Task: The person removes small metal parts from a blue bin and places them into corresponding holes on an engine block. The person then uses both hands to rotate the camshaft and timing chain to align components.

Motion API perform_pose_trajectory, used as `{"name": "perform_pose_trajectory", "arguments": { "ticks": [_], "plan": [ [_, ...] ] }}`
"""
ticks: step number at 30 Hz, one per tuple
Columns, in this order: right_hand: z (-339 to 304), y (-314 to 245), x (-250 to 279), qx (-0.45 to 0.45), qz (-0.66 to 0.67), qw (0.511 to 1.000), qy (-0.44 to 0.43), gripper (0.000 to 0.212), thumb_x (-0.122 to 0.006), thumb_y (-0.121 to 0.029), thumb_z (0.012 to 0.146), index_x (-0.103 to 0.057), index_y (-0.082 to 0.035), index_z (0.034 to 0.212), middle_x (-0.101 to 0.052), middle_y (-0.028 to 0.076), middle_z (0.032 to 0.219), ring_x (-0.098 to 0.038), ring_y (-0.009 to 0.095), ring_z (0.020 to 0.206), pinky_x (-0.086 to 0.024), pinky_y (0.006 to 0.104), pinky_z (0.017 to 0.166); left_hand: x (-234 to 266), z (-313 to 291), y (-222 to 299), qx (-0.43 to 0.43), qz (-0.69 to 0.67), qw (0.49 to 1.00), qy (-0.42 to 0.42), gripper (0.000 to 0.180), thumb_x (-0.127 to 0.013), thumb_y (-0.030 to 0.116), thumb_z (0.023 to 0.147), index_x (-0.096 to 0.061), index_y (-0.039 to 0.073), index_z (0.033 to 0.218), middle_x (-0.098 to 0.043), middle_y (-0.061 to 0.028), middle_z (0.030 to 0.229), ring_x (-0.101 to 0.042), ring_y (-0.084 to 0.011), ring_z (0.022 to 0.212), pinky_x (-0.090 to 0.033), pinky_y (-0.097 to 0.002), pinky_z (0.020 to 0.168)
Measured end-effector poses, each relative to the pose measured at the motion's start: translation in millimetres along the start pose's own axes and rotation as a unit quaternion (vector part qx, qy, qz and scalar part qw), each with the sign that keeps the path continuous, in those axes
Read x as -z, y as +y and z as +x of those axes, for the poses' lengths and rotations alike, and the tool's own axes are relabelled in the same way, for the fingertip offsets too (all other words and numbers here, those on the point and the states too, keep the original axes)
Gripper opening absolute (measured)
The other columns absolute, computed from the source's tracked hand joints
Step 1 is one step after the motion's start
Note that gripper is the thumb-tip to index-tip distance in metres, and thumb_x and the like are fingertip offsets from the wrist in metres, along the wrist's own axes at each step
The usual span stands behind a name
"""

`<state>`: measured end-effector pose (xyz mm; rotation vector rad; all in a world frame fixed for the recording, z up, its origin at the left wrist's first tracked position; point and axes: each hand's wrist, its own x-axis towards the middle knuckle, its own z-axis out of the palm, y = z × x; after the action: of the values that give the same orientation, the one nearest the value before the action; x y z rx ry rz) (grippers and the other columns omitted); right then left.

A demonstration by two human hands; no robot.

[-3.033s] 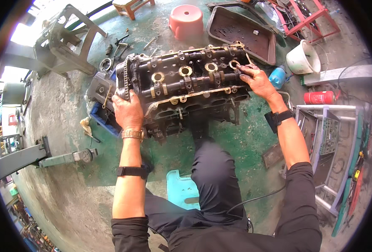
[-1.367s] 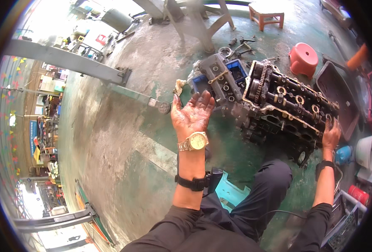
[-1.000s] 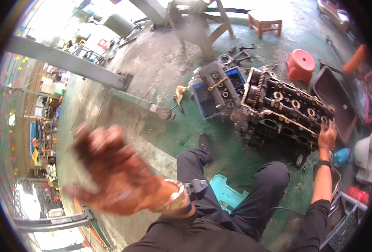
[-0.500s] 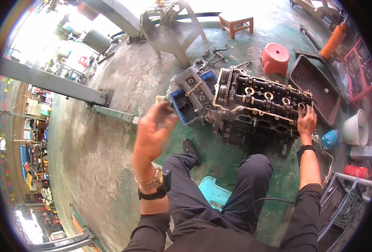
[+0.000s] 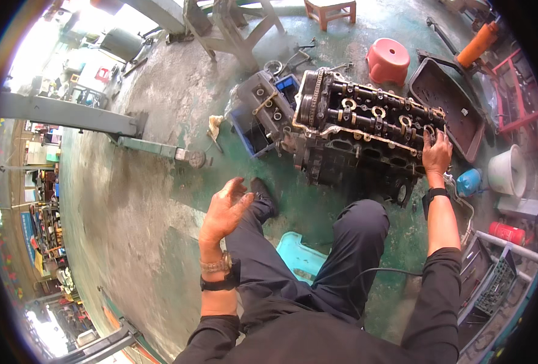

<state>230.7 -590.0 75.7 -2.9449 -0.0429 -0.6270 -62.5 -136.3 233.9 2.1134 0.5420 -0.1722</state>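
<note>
A car engine (image 5: pixel 369 130) stands on the floor in front of me with its top uncovered, so the camshafts and timing chain show. Its right end is touched by my right hand (image 5: pixel 437 153), the fingers stretched out over the top edge. My left hand (image 5: pixel 225 209) hangs in the air above my left leg, empty, with thumb and fingers apart. Left of the engine, a grey valve cover (image 5: pixel 263 100) lies across a blue crate (image 5: pixel 251 136), and a wrench (image 5: pixel 264 104) rests on the cover.
Behind the engine are a pink stool (image 5: pixel 388 62) and a dark drip tray (image 5: pixel 448 100). A white bucket (image 5: pixel 507 171), a blue jug (image 5: pixel 469 182) and a tool cart (image 5: pixel 493 285) stand at right. A grey lift arm (image 5: pixel 153 148) reaches in from the left. A turquoise stool (image 5: pixel 299 255) shows between my legs.
My left hand has come down and back from beside the blue crate, uncovering a crumpled pale rag on the floor. My right hand stays on the engine's right end. The view has shifted slightly.
</note>
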Motion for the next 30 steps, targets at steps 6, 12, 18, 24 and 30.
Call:
{"name": "perform_pose_trajectory", "arguments": {
  "ticks": [6,12,18,24,30],
  "plan": [
    [0.4,-1.4,0.0,0.003,0.001,1.000,0.009,0.054,-0.052,-0.052,0.092,-0.064,-0.005,0.115,-0.062,0.015,0.119,-0.058,0.033,0.109,-0.043,0.0418,0.096,-3.3,-12.2,-4.4,0.005,-0.041,0.999,0.027,0.048,-0.067,0.020,0.089,-0.050,-0.008,0.124,-0.064,-0.0213,0.111,-0.062,-0.0260,0.105,-0.047,-0.0343,0.092],
    [1.0,1.1,-2.6,0.017,-0.005,1.000,0.012,0.053,-0.052,-0.052,0.092,-0.064,-0.005,0.114,-0.063,0.015,0.118,-0.058,0.034,0.109,-0.043,0.0424,0.096,-14.2,-16.0,-5.5,0.016,-0.081,0.996,0.027,0.046,-0.067,0.017,0.090,-0.051,-0.007,0.124,-0.064,-0.0172,0.106,-0.061,-0.0216,0.100,-0.048,-0.0322,0.089],
    [1.1,1.5,-5.4,-0.003,0.005,1.000,0.001,0.053,-0.051,-0.052,0.092,-0.064,-0.005,0.115,-0.062,0.015,0.119,-0.057,0.034,0.111,-0.042,0.0432,0.097,-18.2,-18.2,-2.5,0.023,-0.053,0.998,0.004,0.048,-0.067,0.019,0.090,-0.050,-0.006,0.127,-0.064,-0.0142,0.109,-0.059,-0.0180,0.101,-0.047,-0.0308,0.090],
    [0.3,1.5,-6.8,0.002,0.008,1.000,0.014,0.050,-0.052,-0.050,0.093,-0.064,-0.006,0.113,-0.063,0.015,0.117,-0.057,0.034,0.109,-0.043,0.0428,0.096,-24.5,-21.4,-5.0,0.002,-0.037,0.999,0.018,0.050,-0.069,0.023,0.088,-0.052,-0.007,0.124,-0.066,-0.0171,0.099,-0.063,-0.0234,0.091,-0.050,-0.0331,0.082],
    [-0.3,2.3,-6.9,-0.003,0.011,1.000,0.005,0.055,-0.049,-0.053,0.093,-0.064,-0.004,0.113,-0.062,0.016,0.117,-0.056,0.037,0.110,-0.042,0.0441,0.097,-24.6,-29.9,-9.5,0.010,-0.016,0.999,0.028,0.052,-0.069,0.023,0.088,-0.050,-0.005,0.127,-0.065,-0.0185,0.104,-0.064,-0.0258,0.092,-0.050,-0.0344,0.083]
  ]
}}
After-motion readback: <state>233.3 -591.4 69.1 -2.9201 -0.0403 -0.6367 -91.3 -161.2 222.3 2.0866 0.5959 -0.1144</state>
